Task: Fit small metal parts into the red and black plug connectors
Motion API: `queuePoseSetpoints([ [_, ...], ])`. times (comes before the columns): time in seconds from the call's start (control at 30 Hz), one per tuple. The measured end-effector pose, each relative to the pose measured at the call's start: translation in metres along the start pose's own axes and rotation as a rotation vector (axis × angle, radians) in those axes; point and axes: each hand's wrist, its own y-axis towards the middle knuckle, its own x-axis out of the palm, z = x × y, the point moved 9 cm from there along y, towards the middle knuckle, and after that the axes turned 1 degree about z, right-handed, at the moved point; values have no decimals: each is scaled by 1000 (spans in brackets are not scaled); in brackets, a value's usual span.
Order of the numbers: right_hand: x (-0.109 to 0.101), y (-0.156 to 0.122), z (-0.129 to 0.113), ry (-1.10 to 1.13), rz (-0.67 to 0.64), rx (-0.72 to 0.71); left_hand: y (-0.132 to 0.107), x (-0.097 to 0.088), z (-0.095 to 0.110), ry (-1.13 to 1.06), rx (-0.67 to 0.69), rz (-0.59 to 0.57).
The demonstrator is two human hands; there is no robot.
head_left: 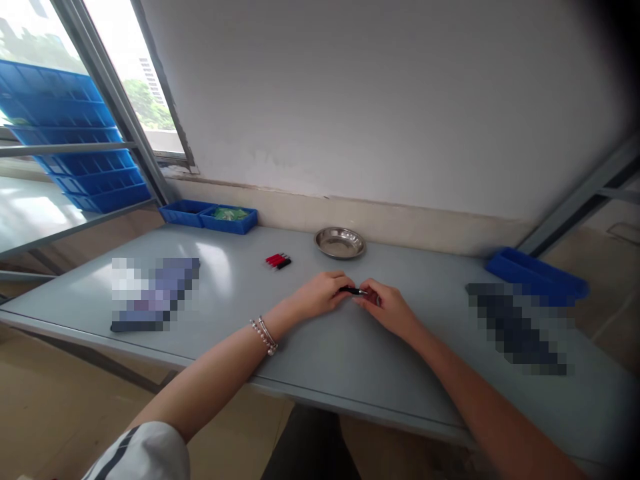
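Above the middle of the grey table, my left hand (326, 293) is closed around one end of a slim black pen (351, 291). The pen lies roughly level and has a silvery tip at its right. My right hand (387, 305) pinches at that tip with thumb and fingers, so the very end is hidden. To the left of my hands, several short red and black pen-like pieces (278, 261) rest side by side on the tabletop. Just beyond the hands stands a round, shallow metal dish (340, 243).
Two small blue bins (229, 218) stand at the table's back left, one with green packets inside. Another blue bin (537, 275) is at the right. Blurred-out flat objects lie on the left and right. Stacked blue crates (95, 143) stand by the window.
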Motion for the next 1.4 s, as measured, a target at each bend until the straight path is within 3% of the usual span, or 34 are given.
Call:
queuePoseSetpoints([
  [0.3, -1, 0, 0, -78, 1, 0, 0, -2, 0, -18, 0, 9],
  [0.47, -5, 0, 2, -1, 58, 32, 0, -1, 2, -20, -4, -3],
  [0.8, -2, 0, -3, -18, 31, -31, 0, 1, 1, -12, 0, -10],
  [1.0, 2, 1, 3, -82, -17, 17, 0, 2, 1, -4, -7, -15],
  [1.4, -2, 0, 0, -106, 14, -16, 0, -4, -1, 4, -18, 15],
])
